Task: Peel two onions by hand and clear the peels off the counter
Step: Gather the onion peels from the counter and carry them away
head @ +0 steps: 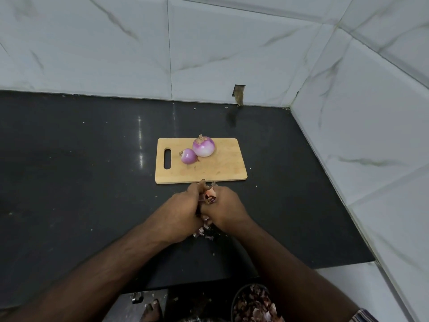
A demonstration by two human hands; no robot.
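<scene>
Two peeled red onions, a larger onion and a smaller onion, sit touching on a wooden cutting board just beyond the person's hands, apparently set there to keep them apart from the waste. On the black counter, the left hand and right hand are cupped together, their fingers curled around a bunch of onion peels squeezed between them. More loose peel scraps lie on the counter beneath the wrists, nearer the person. A dark bin already holding purple skins stands below the counter edge, under the right forearm, well placed to take the gathered waste. The peeling looks finished; the clearing appears to be under way, with the stray scraps likely needing another sweep.
</scene>
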